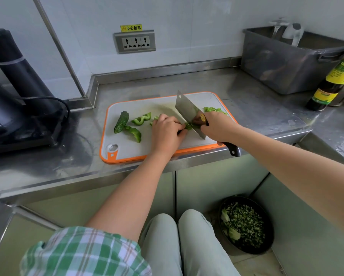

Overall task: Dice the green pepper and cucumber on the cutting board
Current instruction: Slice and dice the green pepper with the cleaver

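Note:
A white cutting board [127,150] with an orange rim lies on the steel counter. On its left part lie a cucumber piece [121,122] and two green pepper pieces [141,118] [134,133]. My left hand [166,130] holds down green pepper strips [189,126] with curled fingers at the board's middle. My right hand [218,126] grips the cleaver [188,111], whose blade stands on the strips right beside my left fingers. A small heap of diced pepper [215,109] sits behind my right hand.
A black appliance [17,100] with a cable stands left of the board. A grey plastic tub [282,64] and a sauce bottle [332,80] stand at the back right. A wall socket [135,42] is behind. On the floor, a black bin [246,224] holds chopped greens.

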